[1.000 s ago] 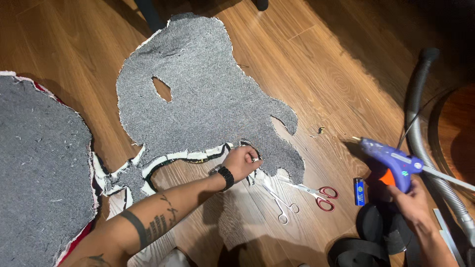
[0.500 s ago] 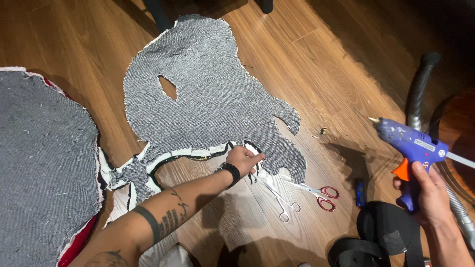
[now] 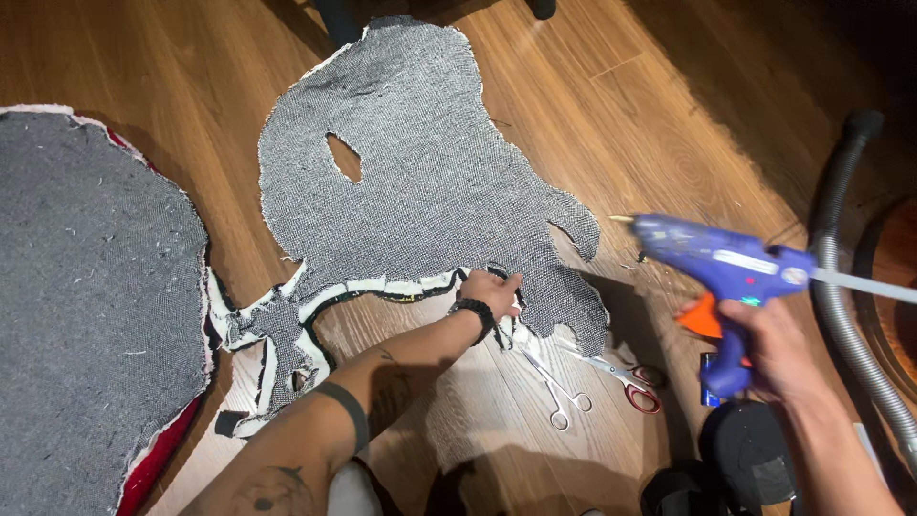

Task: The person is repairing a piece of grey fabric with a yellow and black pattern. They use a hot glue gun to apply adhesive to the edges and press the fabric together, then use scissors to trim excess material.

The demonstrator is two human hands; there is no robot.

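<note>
A grey cut-out rug piece [image 3: 420, 182] lies back side up on the wooden floor, with a white folded edge strip [image 3: 382, 287] along its lower rim. My left hand [image 3: 489, 290] pinches that rim near the piece's lower middle; a dark band is on the wrist. My right hand [image 3: 769, 349] grips a blue glue gun [image 3: 721, 268] with an orange trigger and a white glue stick out the back. Its nozzle points left and hovers above the floor, right of the rug.
A larger grey rug with red edging [image 3: 86, 306] lies at the left. Two pairs of scissors, silver [image 3: 554, 387] and red-handled [image 3: 626, 377], lie below the rug edge. A grey vacuum hose [image 3: 845, 287] runs along the right. Dark round objects [image 3: 750, 454] sit at the lower right.
My right hand has lifted the glue gun and carried it leftward, nearer the rug edge. My left hand stays on the rim. The view has shifted slightly.
</note>
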